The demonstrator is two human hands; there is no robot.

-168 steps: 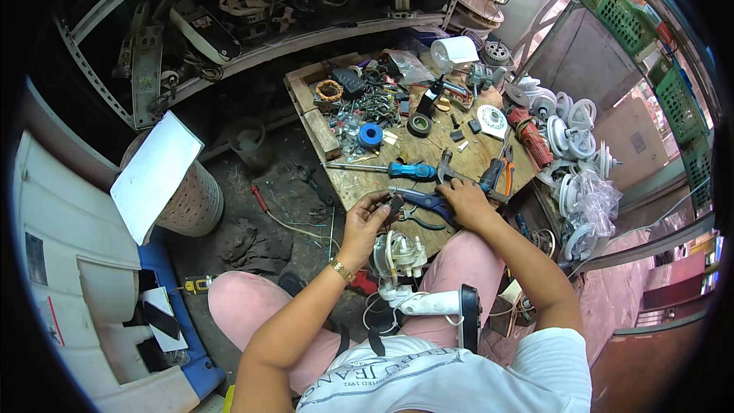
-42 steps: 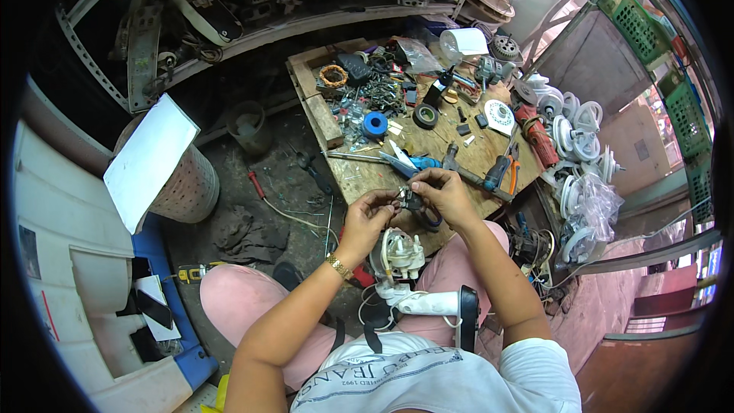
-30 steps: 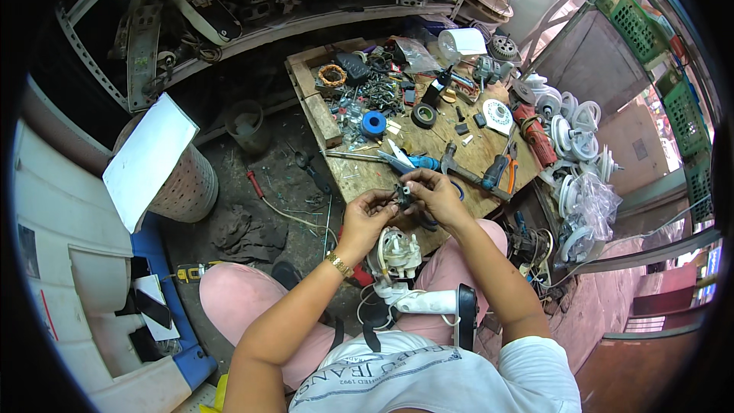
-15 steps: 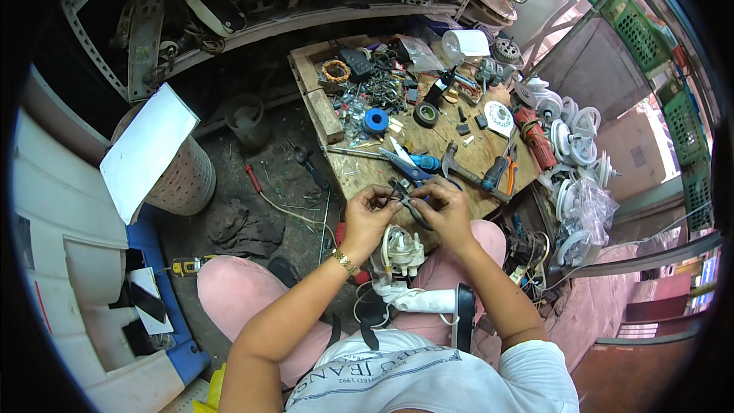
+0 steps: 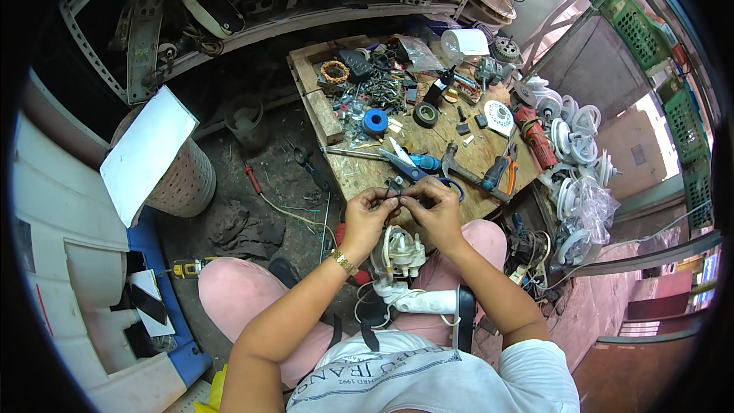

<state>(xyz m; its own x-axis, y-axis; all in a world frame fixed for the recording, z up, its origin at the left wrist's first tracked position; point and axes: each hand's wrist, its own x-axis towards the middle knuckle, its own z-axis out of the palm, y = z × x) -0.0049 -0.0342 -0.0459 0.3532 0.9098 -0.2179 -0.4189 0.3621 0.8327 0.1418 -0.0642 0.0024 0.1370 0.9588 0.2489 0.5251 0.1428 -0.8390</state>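
Both hands meet above my lap, at the near edge of the wooden workbench. My left hand (image 5: 368,214) pinches a small dark part (image 5: 395,186), its exact kind too small to tell. Against it, fingertips together, my right hand (image 5: 433,208) pinches the same part. Just below the hands, between my thighs, stands a white plastic housing (image 5: 405,254) with short posts, joined to a white tube-like arm (image 5: 427,301) with a black end (image 5: 464,317) and loose cables. Blue-handled scissors (image 5: 409,168) lie on the bench just beyond my fingers.
The wooden workbench (image 5: 348,177) carries a hammer (image 5: 461,166), orange-handled pliers (image 5: 512,176), blue tape (image 5: 375,121), black tape (image 5: 426,114), a heap of screws (image 5: 382,86) and a red grinder (image 5: 535,140). White plastic wheels (image 5: 564,138) crowd its right side. A perforated basket (image 5: 186,183) stands left.
My right hand has shifted slightly left, and its fingertips have come together with the left hand's around the small part. More of the scissors' blue handle now shows.
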